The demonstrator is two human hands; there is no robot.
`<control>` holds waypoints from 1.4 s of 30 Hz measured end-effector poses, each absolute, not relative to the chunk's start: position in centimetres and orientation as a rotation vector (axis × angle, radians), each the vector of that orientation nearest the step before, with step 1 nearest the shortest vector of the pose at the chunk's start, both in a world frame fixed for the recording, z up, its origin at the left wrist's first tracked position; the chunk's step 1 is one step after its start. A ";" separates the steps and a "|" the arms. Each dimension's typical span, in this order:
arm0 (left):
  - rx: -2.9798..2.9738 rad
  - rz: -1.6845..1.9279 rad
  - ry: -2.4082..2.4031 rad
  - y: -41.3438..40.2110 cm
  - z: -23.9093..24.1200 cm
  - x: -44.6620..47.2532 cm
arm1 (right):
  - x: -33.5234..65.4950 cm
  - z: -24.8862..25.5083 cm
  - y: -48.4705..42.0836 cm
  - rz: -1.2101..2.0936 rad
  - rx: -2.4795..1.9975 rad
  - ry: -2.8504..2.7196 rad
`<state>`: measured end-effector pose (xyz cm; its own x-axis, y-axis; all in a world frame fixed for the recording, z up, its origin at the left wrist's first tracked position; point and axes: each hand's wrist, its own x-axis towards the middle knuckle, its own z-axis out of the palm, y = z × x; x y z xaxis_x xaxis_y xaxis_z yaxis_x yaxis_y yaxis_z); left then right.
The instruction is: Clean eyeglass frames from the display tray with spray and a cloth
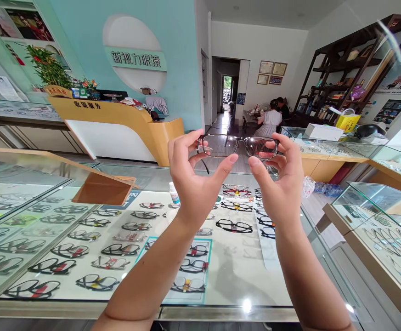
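A pair of eyeglasses (221,145) with a dark, thin frame is held up in front of me, above the glass display counter. My left hand (195,177) grips its left end, fingers behind the frame and the thumb low beside the lens. On the other end, my right hand (279,177) has its fingers curled round the corner, with the thumb below the bridge. One dark temple arm hangs down behind the left lens. Beneath my hands, rows of eyeglasses (234,225) lie inside the counter. A small white bottle (173,193) stands beyond my left wrist.
A brown tray-like stand (102,187) rests on the counter at left. Further back are a yellow-and-white reception desk (117,131) and a potted plant (47,66). Another glass case (379,220) flanks the right side. Two people (272,118) sit at a table far behind.
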<state>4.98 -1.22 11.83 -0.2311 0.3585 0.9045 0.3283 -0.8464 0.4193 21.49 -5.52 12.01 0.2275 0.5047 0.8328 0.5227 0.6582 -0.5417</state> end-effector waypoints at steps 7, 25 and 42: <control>1.939 2.307 0.878 -1.6 11.8 5.2 | 22.0 11.9 -5.2 0.061 -0.931 -1.419; 1.899 2.181 0.896 -0.9 11.7 4.9 | 22.1 12.2 -5.6 -0.037 -0.994 -1.410; 1.818 2.082 0.899 -0.7 11.6 5.4 | 22.1 12.4 -5.9 -0.136 -1.019 -1.389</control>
